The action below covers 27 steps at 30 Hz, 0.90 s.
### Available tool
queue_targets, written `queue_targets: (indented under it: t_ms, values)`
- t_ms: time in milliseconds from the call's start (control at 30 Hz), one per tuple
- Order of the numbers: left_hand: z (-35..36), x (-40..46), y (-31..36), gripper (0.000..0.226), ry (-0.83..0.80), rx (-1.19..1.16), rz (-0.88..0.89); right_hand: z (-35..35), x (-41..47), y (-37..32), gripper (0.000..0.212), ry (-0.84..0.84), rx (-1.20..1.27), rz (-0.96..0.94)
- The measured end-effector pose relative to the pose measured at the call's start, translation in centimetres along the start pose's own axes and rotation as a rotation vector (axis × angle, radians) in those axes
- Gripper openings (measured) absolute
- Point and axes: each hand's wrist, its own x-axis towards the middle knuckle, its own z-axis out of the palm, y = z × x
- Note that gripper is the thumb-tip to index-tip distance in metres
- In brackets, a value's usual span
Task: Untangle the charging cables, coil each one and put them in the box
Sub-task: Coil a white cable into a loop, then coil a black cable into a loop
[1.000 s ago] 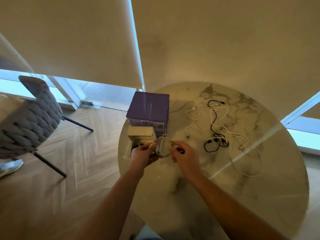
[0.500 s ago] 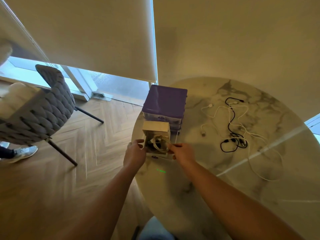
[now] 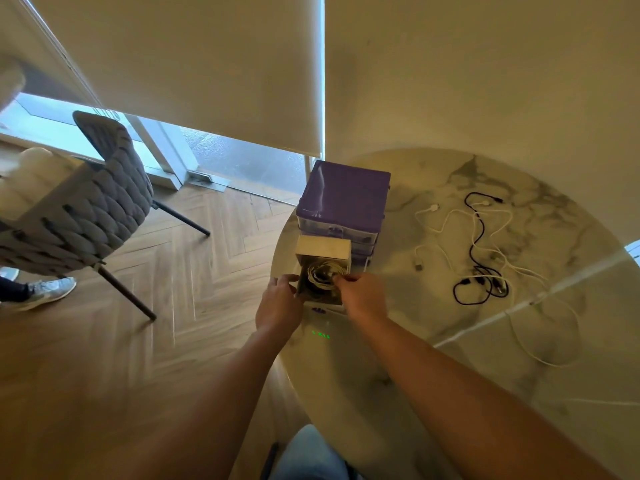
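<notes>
A small cream box [image 3: 323, 249] stands open at the left edge of the round marble table [image 3: 450, 358], its lid raised at the back. A coiled white cable [image 3: 320, 275] lies inside it. My right hand [image 3: 363, 294] pinches the coil's right side at the box's mouth. My left hand [image 3: 278, 301] holds the box's left wall, thumb on its rim. To the right, a black cable [image 3: 476, 237] and white cables [image 3: 446, 220] lie tangled together on the table.
A purple-lidded drawer unit [image 3: 344, 199] stands just behind the box. A grey woven chair [image 3: 86, 209] is on the wooden floor to the left, with a person's shoe [image 3: 48, 291] beside it. Roller blinds hang behind the table.
The coil, held above the table in both hands a second ago, has gone down into the box. My left hand moved from the coil to the box's side. The view swung left.
</notes>
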Motion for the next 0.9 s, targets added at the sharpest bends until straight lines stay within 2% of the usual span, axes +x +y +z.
queue_targets:
  t_ms: [167, 333, 700, 900]
  values:
    - [0.2, -0.1, -0.2, 0.039, 0.007, 0.004, 0.008, 0.2, -1.1, 0.5, 0.029, 0.078, -0.410, -0.240]
    - [0.2, -0.1, -0.2, 0.039, 0.007, 0.012, 0.008, 0.5, -1.0, 1.1, 0.035, 0.014, -0.642, -0.344]
    - [0.0, -0.3, -0.1, 0.039, -0.011, 0.048, 0.013, 0.1, 0.1, 2.1, 0.031, 0.001, -0.716, -0.386]
    - [0.1, -0.4, 0.3, 0.039, 0.000, 0.049, 0.006, -1.0, -0.1, 3.1, 0.031, -0.057, -0.473, -0.452]
